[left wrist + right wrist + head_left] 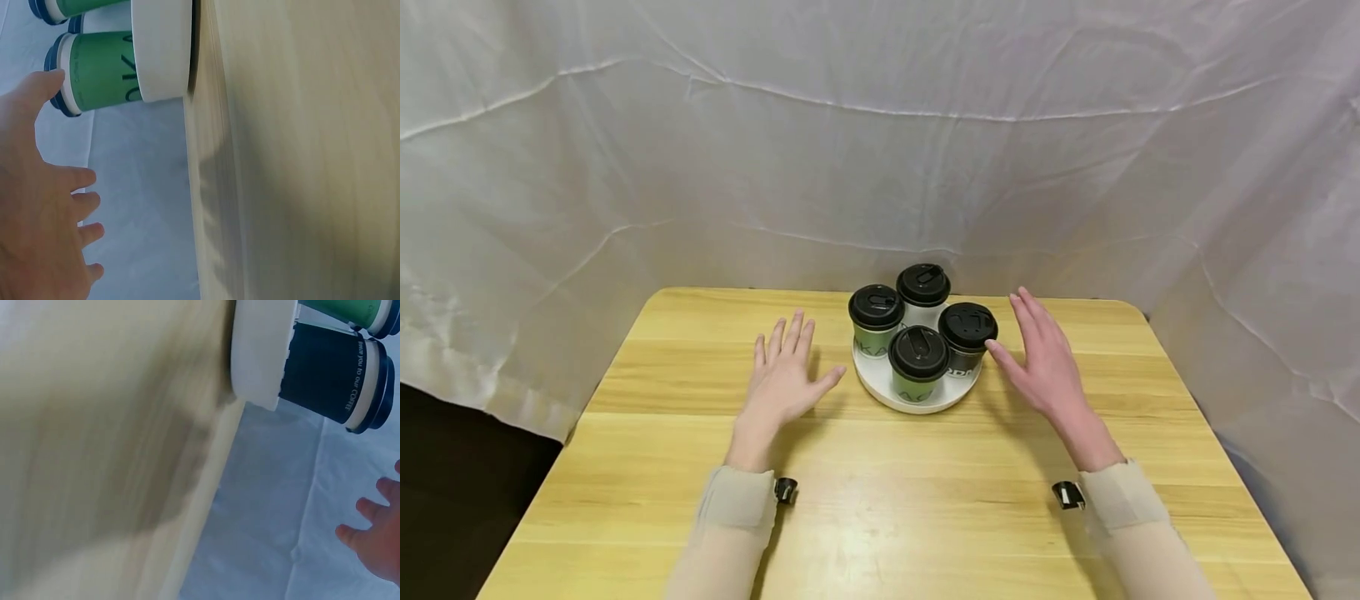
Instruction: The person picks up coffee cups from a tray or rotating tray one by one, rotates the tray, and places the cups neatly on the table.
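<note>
holds both arms (722,542) forward over the wooden bench (880,525), in pale sleeves (1142,542), with small black devices (786,491) at the cuffs. sets left-hand grip (784,383) just beside a round white tray (871,375), back of the hand upward, fingers straight and fanned toward the far edge, thumb jutting out toward the tray; wide, with nothing in it. places right-hand grip (1039,357) on the other side of the tray, thumb side toward the cups, fingers straight and closer together, thumb well apart from them; also wide and without a load. in the head view, shows right thumb tip at the rim of the nearest lid; cannot tell contact from a slim gap. sits, tray and all, on the bench toward its far edge, between the two grips. bears four upright cups in a close cluster: left green cup (876,329), pale cup (922,302) at the back, dark cup (967,342) on the right, front green cup (917,371) nearest the viewer. wears black lids (968,323) on all four, hiding the contents. shows dark lettering on the green sides, white print on the dark one.
</note>
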A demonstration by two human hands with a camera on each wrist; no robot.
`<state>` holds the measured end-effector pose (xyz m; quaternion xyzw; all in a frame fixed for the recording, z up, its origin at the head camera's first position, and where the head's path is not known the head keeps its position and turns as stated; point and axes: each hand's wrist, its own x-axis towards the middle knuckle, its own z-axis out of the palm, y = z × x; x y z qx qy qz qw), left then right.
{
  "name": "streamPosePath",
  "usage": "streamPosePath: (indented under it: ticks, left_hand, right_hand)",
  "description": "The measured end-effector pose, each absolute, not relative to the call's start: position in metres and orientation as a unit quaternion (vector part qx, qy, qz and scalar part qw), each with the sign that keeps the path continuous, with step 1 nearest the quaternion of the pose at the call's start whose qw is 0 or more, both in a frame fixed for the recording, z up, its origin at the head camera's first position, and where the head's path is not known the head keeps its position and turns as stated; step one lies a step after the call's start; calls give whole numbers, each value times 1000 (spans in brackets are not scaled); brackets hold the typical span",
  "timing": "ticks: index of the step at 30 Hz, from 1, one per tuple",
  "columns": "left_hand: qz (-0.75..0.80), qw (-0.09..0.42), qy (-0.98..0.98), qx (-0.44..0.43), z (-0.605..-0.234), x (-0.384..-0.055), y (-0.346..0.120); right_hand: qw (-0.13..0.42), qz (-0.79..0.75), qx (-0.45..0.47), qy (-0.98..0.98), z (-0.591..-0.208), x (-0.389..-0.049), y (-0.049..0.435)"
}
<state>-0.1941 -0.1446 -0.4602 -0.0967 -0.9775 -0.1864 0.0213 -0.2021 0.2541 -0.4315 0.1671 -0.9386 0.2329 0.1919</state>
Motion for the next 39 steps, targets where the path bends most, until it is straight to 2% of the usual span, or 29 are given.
streamPosePath:
  ticks: [6,11,16,22,39]
  left_hand:
    - [-191,22,-976,-104,-459,-199,-131]
    - [-196,14,-975,-106,-459,-202,-122]
    - [-195,4,-976,-98,-459,-204,-115]
    - [-198,2,-976,-92,-462,-208,-111]
    - [-126,3,-983,-131,-467,-220,-101]
  right_hand:
    - [188,204,225,-934,-423,-211,253]
    - [165,185,260,-933,-416,-217,251]
    - [144,176,274,-935,-413,-221,247]
    - [153,173,294,-927,-410,-226,243]
    - [125,134,333,-925,-403,-235,235]
